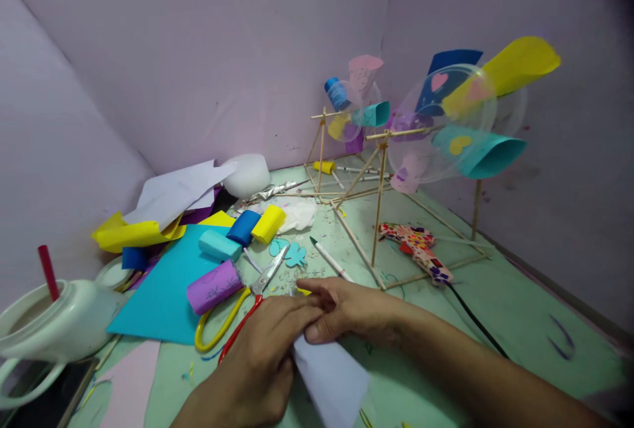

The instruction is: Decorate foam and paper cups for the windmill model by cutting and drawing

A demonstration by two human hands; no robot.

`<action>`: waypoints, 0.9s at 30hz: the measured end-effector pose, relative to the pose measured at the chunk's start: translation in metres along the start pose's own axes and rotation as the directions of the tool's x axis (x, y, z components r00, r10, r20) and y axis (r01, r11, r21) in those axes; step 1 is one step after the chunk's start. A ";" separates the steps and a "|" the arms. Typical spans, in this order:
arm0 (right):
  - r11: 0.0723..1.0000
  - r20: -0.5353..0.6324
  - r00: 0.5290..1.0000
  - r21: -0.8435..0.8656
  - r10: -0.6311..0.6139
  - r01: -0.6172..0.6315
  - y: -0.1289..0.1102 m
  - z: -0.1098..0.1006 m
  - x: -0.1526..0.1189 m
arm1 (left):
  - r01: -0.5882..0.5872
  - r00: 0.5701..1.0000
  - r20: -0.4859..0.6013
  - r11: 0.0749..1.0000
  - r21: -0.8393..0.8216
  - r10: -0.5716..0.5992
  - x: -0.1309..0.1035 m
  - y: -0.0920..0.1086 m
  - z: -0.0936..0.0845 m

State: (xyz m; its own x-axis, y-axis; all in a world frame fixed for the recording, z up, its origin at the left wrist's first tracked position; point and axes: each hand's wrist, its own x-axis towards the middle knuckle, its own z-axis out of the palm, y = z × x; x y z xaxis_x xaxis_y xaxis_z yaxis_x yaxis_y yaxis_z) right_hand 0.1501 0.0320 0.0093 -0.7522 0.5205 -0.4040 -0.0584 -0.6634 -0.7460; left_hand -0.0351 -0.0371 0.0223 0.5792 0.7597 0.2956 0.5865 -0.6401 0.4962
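A pale white-lilac paper (333, 382) is between my two hands at the bottom centre, its lower part bent outward. My left hand (270, 349) is closed on its left side, fingers curled. From the right, my right hand (347, 309) presses thumb and fingers on the paper's upper end, against the left fingers. Scissors (258, 283) with yellow and red handles lie just beyond my left hand, blades partly apart. Near them are a purple paper roll (214, 287), a light blue roll (219, 245), a dark blue roll (244, 227), a yellow roll (269, 224) and turquoise cut-outs (296, 255).
Two stick frames with paper-cup wheels stand at the right, a large one (380, 210) and a smaller one (321, 150) behind. A patterned glue gun (421, 249) with a black cord lies inside the large frame. White teapot (59, 322), blue sheet (163, 289) and marker (331, 259) surround my hands.
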 end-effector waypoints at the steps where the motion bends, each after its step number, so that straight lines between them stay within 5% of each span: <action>1: 1.000 -0.018 1.000 0.009 0.004 -0.004 -0.001 0.000 0.000 | 0.047 0.998 -0.035 0.998 -0.037 -0.048 0.002 0.000 -0.001; 3: 0.998 -0.092 0.994 0.016 -0.054 0.056 -0.006 0.000 -0.001 | 0.203 0.966 -0.140 0.973 -0.113 -0.218 0.007 -0.002 -0.003; 5: 0.970 -0.253 0.938 -0.014 -0.237 0.242 -0.013 -0.001 -0.003 | 0.408 0.855 -0.243 0.883 -0.231 -0.459 0.013 -0.006 -0.004; 6: 0.928 -0.351 0.862 -0.065 -0.365 0.367 -0.017 -0.002 -0.005 | 0.495 0.777 -0.265 0.814 -0.304 -0.571 0.016 -0.008 -0.005; 8: 0.785 -0.465 0.638 -0.272 -0.614 0.557 -0.024 -0.002 -0.011 | 0.584 0.647 -0.247 0.678 -0.447 -0.721 0.020 -0.011 -0.006; 9: 0.703 -0.445 0.545 -0.400 -0.710 0.589 -0.027 -0.001 -0.015 | 0.596 0.612 -0.229 0.632 -0.495 -0.757 0.022 -0.011 -0.006; 10: 0.625 -0.376 0.501 -0.519 -0.779 0.583 -0.029 0.000 -0.019 | 0.601 0.597 -0.211 0.605 -0.522 -0.774 0.023 -0.011 -0.006; 14: 0.366 -0.026 0.552 -0.775 -0.833 0.516 -0.024 0.006 -0.024 | 0.624 0.634 -0.146 0.614 -0.483 -0.760 0.025 -0.010 -0.005; 18: 0.123 0.179 0.504 -0.852 -0.845 0.509 -0.010 0.008 -0.015 | 0.597 0.683 -0.127 0.651 -0.469 -0.719 0.023 -0.012 -0.001; 20: 0.052 0.253 0.517 -0.862 -0.818 0.504 -0.006 0.007 -0.013 | 0.576 0.692 -0.132 0.652 -0.493 -0.710 0.020 -0.014 0.002; 24: 0.115 0.310 0.721 -0.873 -0.619 0.474 -0.009 0.011 -0.017 | 0.466 0.743 -0.030 0.548 -0.694 -0.669 0.013 -0.014 0.005; 27: 0.177 0.322 0.800 -0.869 -0.506 0.461 -0.015 0.017 -0.023 | 0.316 0.761 0.025 0.338 -0.886 -0.648 0.012 -0.014 0.004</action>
State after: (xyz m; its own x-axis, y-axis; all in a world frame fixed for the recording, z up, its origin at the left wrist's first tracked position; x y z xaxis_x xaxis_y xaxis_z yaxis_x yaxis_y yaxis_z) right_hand 0.1570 0.0208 0.0387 -0.7835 0.5794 0.2245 0.2132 0.5900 -0.7788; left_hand -0.0336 -0.0194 0.0156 0.0748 0.9904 -0.1166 -0.1205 0.1250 0.9848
